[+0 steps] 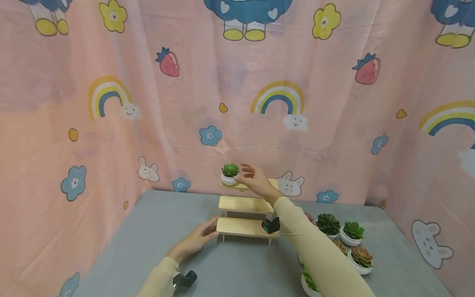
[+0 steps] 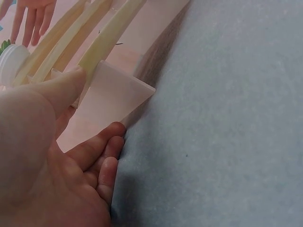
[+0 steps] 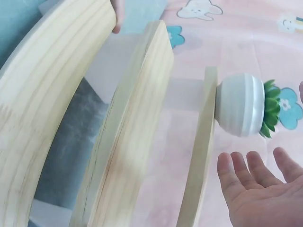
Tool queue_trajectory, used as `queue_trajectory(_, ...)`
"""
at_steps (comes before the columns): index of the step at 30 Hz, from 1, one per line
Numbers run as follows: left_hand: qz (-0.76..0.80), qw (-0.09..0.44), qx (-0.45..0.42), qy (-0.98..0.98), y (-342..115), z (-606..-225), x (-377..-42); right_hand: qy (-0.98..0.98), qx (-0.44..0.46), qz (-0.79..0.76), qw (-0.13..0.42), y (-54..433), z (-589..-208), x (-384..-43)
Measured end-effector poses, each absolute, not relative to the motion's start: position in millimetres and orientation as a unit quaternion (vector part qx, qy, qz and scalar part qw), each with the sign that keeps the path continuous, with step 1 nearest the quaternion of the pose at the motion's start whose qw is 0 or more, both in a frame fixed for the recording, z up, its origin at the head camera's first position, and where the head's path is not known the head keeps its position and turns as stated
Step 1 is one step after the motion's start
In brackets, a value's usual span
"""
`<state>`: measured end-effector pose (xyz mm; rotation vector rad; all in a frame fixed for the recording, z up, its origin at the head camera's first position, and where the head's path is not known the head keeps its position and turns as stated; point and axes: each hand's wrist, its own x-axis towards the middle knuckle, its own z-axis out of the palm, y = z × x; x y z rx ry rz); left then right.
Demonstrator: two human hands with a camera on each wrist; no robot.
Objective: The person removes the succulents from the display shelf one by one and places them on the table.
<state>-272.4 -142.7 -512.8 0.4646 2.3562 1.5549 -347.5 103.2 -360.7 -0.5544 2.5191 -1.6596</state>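
Observation:
A three-tier wooden step stand (image 1: 245,204) stands on the grey table. On the left end of its top tier sits a small green succulent in a white ribbed pot (image 1: 229,180). Just right of that pot is my right hand (image 1: 258,181), its fingers loosely bent and holding nothing; the right wrist view shows a gap between the fingertips (image 3: 253,158) and the pot. My left hand (image 1: 196,240) grips the left end of the lowest tier. Its thumb (image 2: 61,90) lies against the plank, while the other fingers curl beside the pale side panel (image 2: 111,92).
Several potted succulents are grouped on the right of the table, among them a dark green one (image 1: 328,225), a bright green one (image 1: 352,232) and a brownish one (image 1: 361,258). My right forearm partly covers them. A pink patterned curtain (image 1: 237,152) hangs behind the table.

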Motion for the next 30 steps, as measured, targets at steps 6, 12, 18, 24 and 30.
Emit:
queue_trajectory(6, 0.536, 0.141, 0.162, 0.816, -141, -514, -272, 0.817, -0.164, -0.551, 0.042, 89, -361, -355)
queue_trajectory(12, 0.534, 0.142, 0.161, 0.818, -142, -518, -274, 0.806, -0.154, -0.57, 0.049, 74, -361, -359)
queue_trajectory(18, 0.539, 0.146, 0.151, 0.816, -143, -520, -275, 0.806, -0.141, -0.573, 0.047, 64, -364, -362)
queue_trajectory(24, 0.541, 0.147, 0.155, 0.813, -143, -520, -275, 0.821, -0.143, -0.552, 0.02, 62, -371, -366)
queue_trajectory(30, 0.542, 0.151, 0.151, 0.813, -144, -521, -277, 0.823, -0.151, -0.548, 0.0, 62, -373, -362)
